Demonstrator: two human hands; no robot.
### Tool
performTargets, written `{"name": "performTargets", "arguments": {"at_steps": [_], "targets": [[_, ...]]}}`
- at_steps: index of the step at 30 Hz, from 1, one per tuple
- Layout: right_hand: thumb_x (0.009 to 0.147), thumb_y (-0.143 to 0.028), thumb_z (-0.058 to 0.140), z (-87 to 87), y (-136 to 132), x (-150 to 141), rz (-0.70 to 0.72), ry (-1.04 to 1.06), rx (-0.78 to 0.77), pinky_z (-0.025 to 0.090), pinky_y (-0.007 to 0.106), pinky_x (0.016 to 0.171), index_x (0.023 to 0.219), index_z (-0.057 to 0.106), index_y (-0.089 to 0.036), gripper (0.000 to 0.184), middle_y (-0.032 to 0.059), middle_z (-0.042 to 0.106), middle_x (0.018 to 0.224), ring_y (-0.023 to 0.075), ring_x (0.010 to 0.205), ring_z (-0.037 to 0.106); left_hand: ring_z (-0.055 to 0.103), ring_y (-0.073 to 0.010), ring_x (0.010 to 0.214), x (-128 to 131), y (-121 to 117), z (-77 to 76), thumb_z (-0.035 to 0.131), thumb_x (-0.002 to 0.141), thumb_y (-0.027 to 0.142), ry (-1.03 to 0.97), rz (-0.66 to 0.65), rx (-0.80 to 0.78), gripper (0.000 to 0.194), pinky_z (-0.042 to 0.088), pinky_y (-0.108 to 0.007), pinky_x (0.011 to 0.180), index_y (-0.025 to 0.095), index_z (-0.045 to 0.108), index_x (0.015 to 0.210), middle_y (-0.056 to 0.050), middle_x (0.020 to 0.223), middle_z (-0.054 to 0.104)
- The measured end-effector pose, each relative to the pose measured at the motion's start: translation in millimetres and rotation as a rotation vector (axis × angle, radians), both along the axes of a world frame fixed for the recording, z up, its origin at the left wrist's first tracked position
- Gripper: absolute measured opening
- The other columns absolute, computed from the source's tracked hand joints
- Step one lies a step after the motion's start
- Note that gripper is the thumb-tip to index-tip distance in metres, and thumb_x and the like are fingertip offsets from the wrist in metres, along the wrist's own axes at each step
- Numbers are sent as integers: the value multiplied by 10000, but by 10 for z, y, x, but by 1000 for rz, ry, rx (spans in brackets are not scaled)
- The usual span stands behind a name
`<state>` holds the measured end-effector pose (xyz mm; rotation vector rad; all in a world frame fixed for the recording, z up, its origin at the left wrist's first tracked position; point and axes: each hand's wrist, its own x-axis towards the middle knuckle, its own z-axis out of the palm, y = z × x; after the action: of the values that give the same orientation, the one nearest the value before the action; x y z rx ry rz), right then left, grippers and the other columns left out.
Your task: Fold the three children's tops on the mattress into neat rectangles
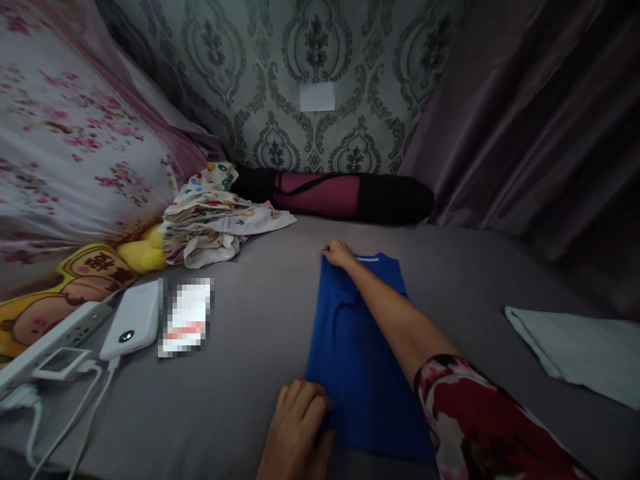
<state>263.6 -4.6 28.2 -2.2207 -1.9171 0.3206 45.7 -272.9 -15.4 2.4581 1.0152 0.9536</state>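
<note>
Blue cloth garment (373,380) on grey fabric sheet (240,400), centre. From it: long black-maroon bag (320,195) 12 o'clock, patterned cloth pile (210,220) 10, white rectangular power bank (134,317) 9, folded pale cloth (583,353) 3.

Blue garment (373,360), narrowly folded, flat on grey sheet (240,333)

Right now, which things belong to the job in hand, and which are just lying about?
In use:
- blue garment
- left hand, on its near left edge
- right hand, at its far left corner

Lying about:
- pale cloth
- patterned cloths
- long bag
- power strip
- power bank
- yellow plush
</note>
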Motion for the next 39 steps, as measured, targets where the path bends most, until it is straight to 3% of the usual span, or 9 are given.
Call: {"name": "performTargets", "arguments": {"at_steps": [7,13,16,19,22,27,32,36,39], "targets": [[1002,-288,361,-205,-16,-133,0,-32,83,391,299,931,1212,576,-167,324,124,630,1224,216,1140,567,536,-165,702,19,31,-6,564,825,135,8,-67,100,76,385,-320,683,204,534,815,-10,731,599],[1014,-319,292,-324,64,-224,-55,-91,126,398,327,936,1257,524,-182,363,123,613,1233,217,1127,574,518,-150,673,26,44,7,585,877,217,-22,-18,116,176,387,-307,672,194,510,720,-1,685,559],[1014,-323,271,-367,101,-260,-99,-94,135,398,351,944,1239,535,-176,377,134,626,1204,231,1113,585,565,-187,828,22,55,24,555,849,125,5,93,56,88,421,-335,763,204,565,812,-43,881,645],[1009,-334,279,-394,107,-277,-129,-73,163,405,357,938,1210,548,-165,376,140,645,1159,236,1085,600,537,-258,1066,10,68,47,497,761,65,70,99,20,299,426,-410,881,224,592,995,-71,1162,647],[999,-323,304,-357,114,-248,-126,-23,156,406,350,941,1229,538,-174,360,129,641,1184,230,1097,597,481,-293,1174,4,63,68,451,667,43,91,101,-31,431,415,-472,931,224,585,1035,-62,1263,619],[996,-311,311,-94,129,-40,23,89,-7,431,287,888,1142,624,-160,377,110,668,1175,214,1077,615,495,-278,1180,-17,49,26,405,715,28,56,177,-65,349,427,-501,947,230,600,924,-54,1223,645],[998,-265,280,80,-253,68,96,65,52,383,295,982,1252,580,-140,412,116,611,1291,208,1183,552,537,-248,1177,-22,80,-58,462,882,135,3,206,24,225,456,-490,964,237,597,1031,-75,1196,654],[973,-283,351,-48,-746,-155,252,-16,92,210,363,1135,1403,439,-97,477,135,425,1482,232,1383,339,461,-250,1314,15,76,-47,499,913,189,81,154,149,328,346,-545,1097,210,530,1239,-97,1361,564],[984,-368,312,-169,-908,-346,312,-58,52,85,423,1172,1445,371,-41,568,157,299,1548,259,1450,184,399,-252,1370,33,63,-22,497,921,196,193,82,221,469,313,-542,1129,167,426,1383,-115,1436,493]]}}
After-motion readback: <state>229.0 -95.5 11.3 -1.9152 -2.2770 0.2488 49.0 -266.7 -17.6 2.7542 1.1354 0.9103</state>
